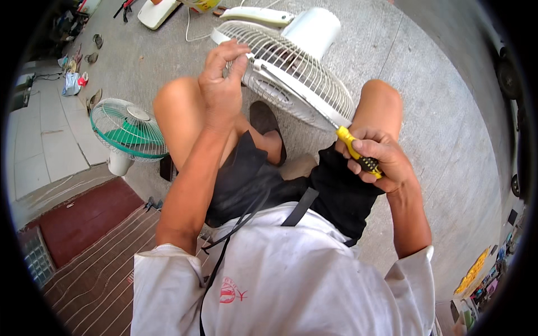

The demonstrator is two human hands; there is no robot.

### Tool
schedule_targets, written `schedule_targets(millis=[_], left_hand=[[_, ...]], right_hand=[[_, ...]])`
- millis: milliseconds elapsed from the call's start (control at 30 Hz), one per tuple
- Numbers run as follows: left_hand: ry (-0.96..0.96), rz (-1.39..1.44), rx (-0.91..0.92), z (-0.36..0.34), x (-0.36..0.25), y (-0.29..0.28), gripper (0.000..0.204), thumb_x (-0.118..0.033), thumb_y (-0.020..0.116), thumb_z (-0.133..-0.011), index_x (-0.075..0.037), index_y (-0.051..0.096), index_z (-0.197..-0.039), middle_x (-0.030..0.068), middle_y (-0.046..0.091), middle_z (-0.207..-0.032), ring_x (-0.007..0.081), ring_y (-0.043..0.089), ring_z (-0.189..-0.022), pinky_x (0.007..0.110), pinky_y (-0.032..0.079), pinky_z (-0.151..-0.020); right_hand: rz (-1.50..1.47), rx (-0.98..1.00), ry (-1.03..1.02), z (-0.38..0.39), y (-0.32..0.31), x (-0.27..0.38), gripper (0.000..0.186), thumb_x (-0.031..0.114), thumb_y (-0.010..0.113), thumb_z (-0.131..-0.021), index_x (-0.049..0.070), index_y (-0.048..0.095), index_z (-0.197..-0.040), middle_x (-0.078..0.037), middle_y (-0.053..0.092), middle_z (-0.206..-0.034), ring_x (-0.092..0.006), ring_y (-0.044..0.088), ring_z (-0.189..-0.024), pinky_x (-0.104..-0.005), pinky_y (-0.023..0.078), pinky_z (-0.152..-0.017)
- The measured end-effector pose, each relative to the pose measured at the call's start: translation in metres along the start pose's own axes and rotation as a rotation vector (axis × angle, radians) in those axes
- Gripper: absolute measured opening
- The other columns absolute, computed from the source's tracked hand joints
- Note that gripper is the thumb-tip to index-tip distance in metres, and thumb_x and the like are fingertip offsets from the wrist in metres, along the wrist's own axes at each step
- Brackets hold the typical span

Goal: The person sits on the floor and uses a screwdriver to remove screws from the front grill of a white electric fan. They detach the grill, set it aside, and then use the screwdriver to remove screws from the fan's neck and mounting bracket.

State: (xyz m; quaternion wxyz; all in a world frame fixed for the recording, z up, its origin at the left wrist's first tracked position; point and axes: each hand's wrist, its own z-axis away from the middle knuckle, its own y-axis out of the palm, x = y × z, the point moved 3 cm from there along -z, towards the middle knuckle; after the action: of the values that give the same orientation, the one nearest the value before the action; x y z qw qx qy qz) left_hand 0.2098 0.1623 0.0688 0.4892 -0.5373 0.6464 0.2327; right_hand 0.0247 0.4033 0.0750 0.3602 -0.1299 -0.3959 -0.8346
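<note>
A white electric fan (314,73) lies on the ground between my knees, its round wire guard tilted on edge. At the near left of its rim, my left hand (221,81) is closed, thumb and fingers pinched on the guard. My right hand (381,157) grips the yellow and black handle of a screwdriver (350,143) beside my right knee. Its thin metal shaft points up and left along the guard's rim. The exact tip is hard to make out against the rim.
A second fan (129,130) with green blades and rim stands to the left. A white base (158,12) and a yellow container (202,4) are at the far edge. Shoes (91,57) lie at far left; a maroon step (84,224) is at lower left.
</note>
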Motion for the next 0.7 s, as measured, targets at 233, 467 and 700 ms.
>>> schedule_targets(millis=[233, 467, 700], left_hand=[[0.027, -0.022, -0.008, 0.008, 0.001, -0.001, 0.012, 0.001, 0.065, -0.085, -0.003, 0.07, -0.095, 0.0068, 0.067, -0.105, 0.0228, 0.056, -0.115, 0.034, 0.042, -0.101], [0.04, 0.015, -0.01, 0.004, 0.002, 0.004, 0.013, 0.001, 0.065, -0.084, -0.002, 0.071, -0.095, 0.0059, 0.067, -0.103, 0.0224, 0.055, -0.116, 0.034, 0.041, -0.101], [0.029, 0.004, -0.009, 0.004, 0.002, 0.005, 0.013, 0.001, 0.065, -0.084, -0.003, 0.071, -0.095, 0.0062, 0.067, -0.102, 0.0224, 0.055, -0.115, 0.034, 0.041, -0.101]], right_hand=[[0.694, -0.36, -0.255, 0.015, 0.015, -0.002, 0.035, 0.02, 0.075, -0.081, -0.003, 0.062, -0.104, -0.008, 0.065, -0.09, -0.0154, 0.063, -0.068, -0.0253, 0.049, -0.055], [1.267, -0.525, -0.854, 0.021, 0.019, -0.009, 0.036, 0.01, 0.081, -0.072, 0.004, 0.065, -0.104, -0.012, 0.066, -0.088, -0.0259, 0.066, -0.079, -0.0321, 0.052, -0.073], [1.22, -0.442, -0.784, 0.024, 0.015, 0.017, 0.029, 0.012, 0.077, -0.078, 0.001, 0.066, -0.102, -0.006, 0.066, -0.079, -0.0159, 0.066, -0.072, -0.0287, 0.052, -0.064]])
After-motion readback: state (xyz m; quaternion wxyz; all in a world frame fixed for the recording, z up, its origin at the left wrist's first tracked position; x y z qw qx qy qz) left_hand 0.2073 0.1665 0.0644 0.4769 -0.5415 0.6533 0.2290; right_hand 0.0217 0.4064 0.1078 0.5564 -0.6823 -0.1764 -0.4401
